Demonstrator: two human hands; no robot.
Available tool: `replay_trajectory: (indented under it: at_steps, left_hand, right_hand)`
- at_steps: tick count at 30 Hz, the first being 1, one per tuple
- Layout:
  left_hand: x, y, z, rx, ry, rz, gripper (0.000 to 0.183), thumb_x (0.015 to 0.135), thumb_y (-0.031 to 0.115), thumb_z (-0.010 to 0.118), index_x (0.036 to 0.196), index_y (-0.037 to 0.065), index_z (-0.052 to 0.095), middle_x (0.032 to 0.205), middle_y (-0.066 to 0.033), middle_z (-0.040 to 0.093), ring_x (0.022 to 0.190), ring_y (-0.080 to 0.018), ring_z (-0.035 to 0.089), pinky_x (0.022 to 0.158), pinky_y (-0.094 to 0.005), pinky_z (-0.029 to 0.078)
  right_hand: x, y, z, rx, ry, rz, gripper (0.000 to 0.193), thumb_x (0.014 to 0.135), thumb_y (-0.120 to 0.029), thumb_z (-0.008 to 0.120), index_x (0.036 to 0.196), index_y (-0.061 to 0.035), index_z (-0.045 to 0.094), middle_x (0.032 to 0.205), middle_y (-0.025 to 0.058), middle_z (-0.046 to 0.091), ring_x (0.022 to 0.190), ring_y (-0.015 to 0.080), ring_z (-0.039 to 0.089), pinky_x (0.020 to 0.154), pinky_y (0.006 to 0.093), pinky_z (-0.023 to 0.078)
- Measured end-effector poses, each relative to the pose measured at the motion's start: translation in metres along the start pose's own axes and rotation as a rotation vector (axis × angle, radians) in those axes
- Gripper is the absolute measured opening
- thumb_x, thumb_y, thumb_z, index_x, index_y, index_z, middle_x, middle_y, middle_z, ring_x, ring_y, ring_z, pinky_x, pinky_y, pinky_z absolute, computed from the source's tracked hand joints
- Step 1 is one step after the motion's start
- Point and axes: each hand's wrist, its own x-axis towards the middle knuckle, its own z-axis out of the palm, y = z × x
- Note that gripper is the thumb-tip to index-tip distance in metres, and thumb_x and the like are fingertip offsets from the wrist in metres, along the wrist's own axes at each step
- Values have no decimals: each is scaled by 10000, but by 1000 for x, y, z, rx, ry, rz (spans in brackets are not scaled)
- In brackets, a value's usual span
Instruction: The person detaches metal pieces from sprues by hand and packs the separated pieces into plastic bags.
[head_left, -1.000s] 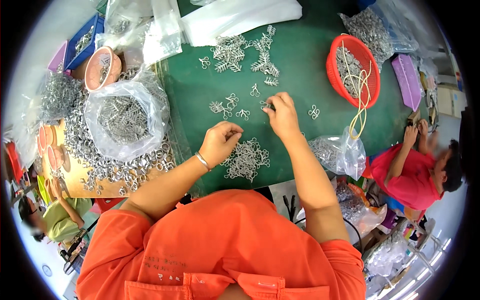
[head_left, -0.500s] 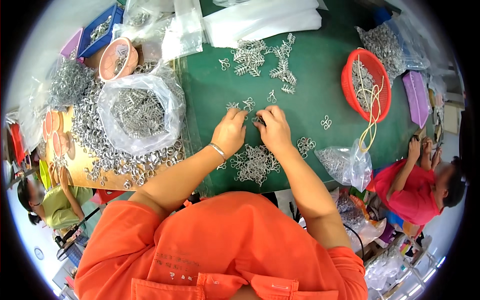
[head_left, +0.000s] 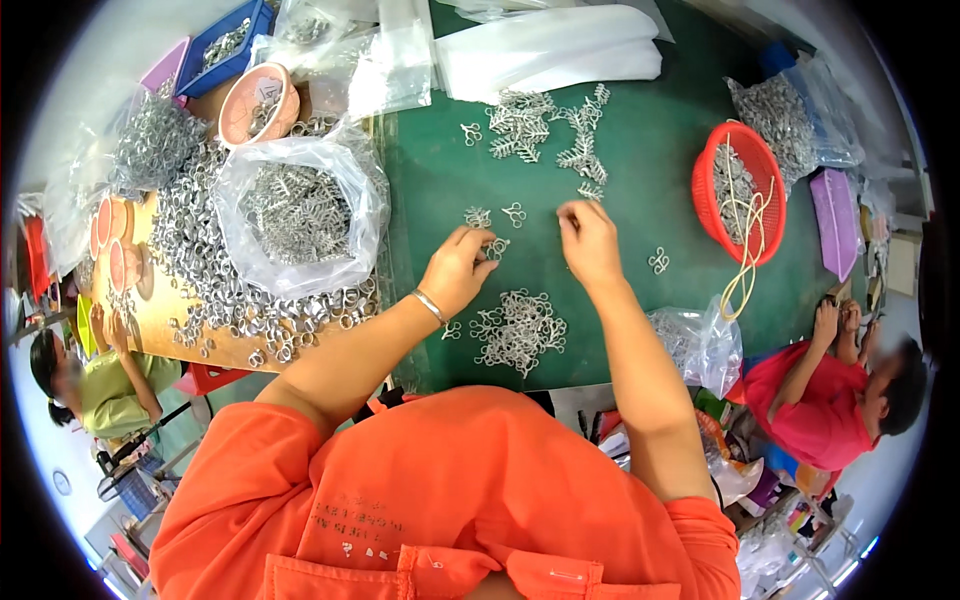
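Silver metal in a small looped connector (head_left: 497,248) is pinched by the left hand (head_left: 457,275) over the green desk (head_left: 660,210). The right hand's (head_left: 592,245) fingers are bunched near a leaf-shaped piece (head_left: 590,191); whether anything is gripped cannot be told. Single pieces seem to be being handled; precise fingertip placement is probably called for next.

The left grip (head_left: 456,272) hides part of a small metal piece (head_left: 497,247).
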Motion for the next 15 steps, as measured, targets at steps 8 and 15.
replay_trajectory:
  at_steps: [8,15]
  left_hand:
    - [-6,-7,0,184,59,-42,268,708,31,675,952,18,564,906,-119,538,710,-233,581,619,-311,483]
    - [-3,2,9,48,38,-192,252,679,38,705,871,18,542,814,-99,566,664,-188,579,617,-296,480]
  right_hand:
    - [-16,-27,15,84,-323,-191,175,712,-58,642,885,-68,620,839,102,556,821,278,557,717,362,450]
    - [-30,-15,14,155,-356,19,143,705,-41,662,809,-21,566,733,91,559,668,237,563,617,324,453]
